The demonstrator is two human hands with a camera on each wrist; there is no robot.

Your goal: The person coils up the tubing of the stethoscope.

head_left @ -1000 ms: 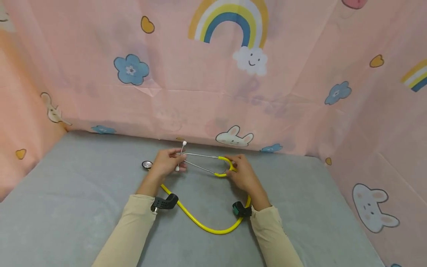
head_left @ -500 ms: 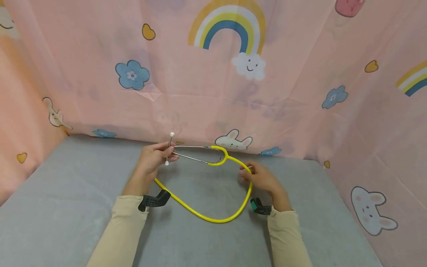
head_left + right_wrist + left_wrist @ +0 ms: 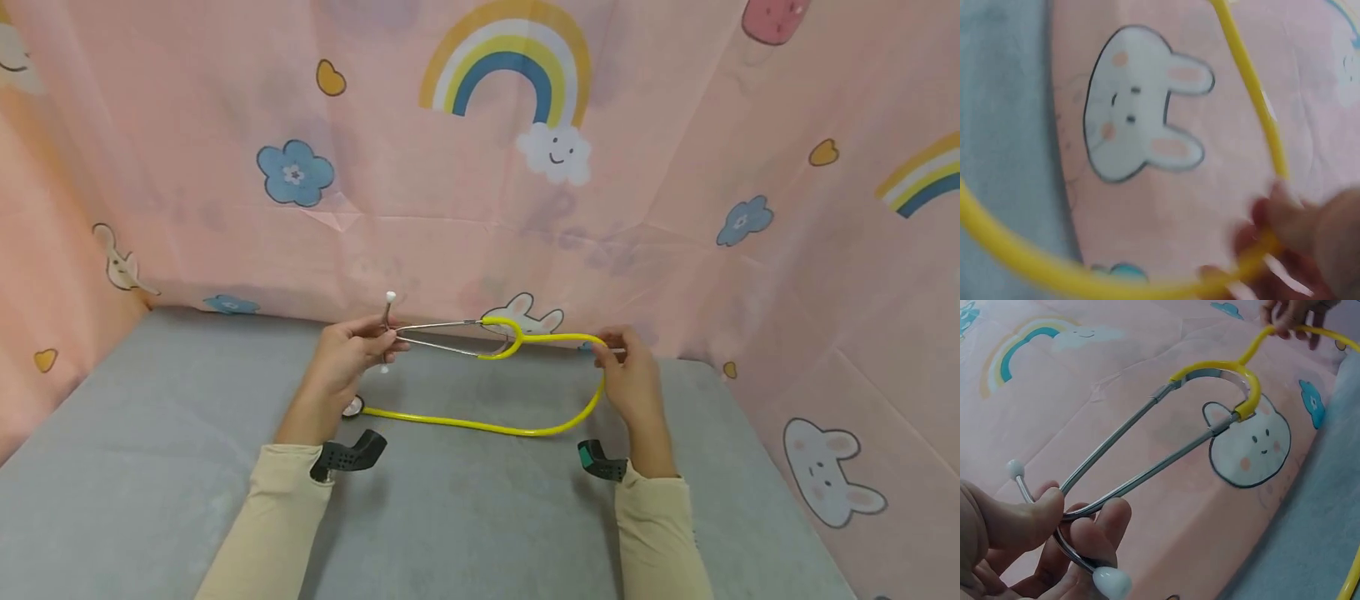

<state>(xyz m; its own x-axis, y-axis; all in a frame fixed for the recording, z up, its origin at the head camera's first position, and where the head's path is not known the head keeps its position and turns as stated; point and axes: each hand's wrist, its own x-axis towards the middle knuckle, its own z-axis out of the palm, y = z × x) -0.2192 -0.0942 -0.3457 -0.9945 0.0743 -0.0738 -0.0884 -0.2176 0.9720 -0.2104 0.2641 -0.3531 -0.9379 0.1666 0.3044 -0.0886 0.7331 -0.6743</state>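
A stethoscope with yellow tubing (image 3: 480, 426) and metal ear tubes (image 3: 1141, 475) is stretched between both hands. My left hand (image 3: 341, 362) pinches the ear tubes where they cross, close to the white ear tips (image 3: 1112, 582). Off to the right, my right hand (image 3: 633, 379) holds the tubing between thumb and fingers, beyond the yellow fork (image 3: 1250, 381). From there the tube bends down and runs back leftward to the round chest piece (image 3: 352, 407), partly hidden by the left wrist. In the right wrist view the right hand (image 3: 1297, 244) is blurred.
A grey cloth-covered table (image 3: 480, 525) lies below the hands. Pink printed curtain (image 3: 480, 183) closes off the back and both sides. Each wrist carries a black camera mount (image 3: 352, 452).
My right hand has left the fork and moved right along the tubing, lifting it, so the lower loop is flatter. The left hand shifted slightly left, still pinching the ear tubes.
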